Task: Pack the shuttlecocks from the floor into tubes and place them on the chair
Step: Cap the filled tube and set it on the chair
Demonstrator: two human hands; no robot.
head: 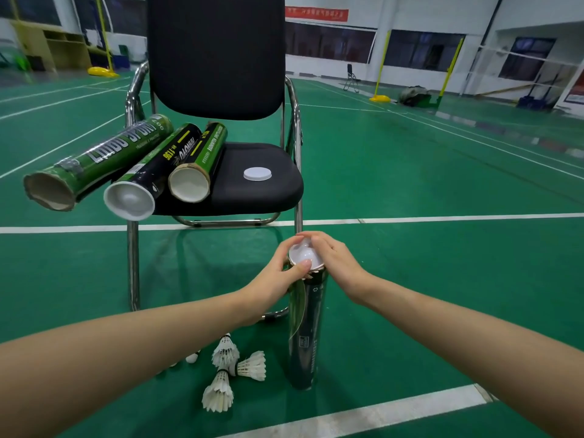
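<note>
The left hand (pixel 278 279) holds a narrow grip round the rim of the upright tube (pixel 306 327) on the floor (pixel 410 295), steadying it while the right hand (pixel 331 257) curls its grip over the white cap (pixel 304 255), apparently seating it.

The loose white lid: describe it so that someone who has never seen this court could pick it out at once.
Start at the black chair on the green court. On its seat, right of three tubes lying side by side, lies the loose white lid. It is a flat round disc lying alone, touching no tube, unlike the white cap under the hands.

Three tubes (pixel 151 162) crowd chair (pixel 259 191) seat's left.
</note>
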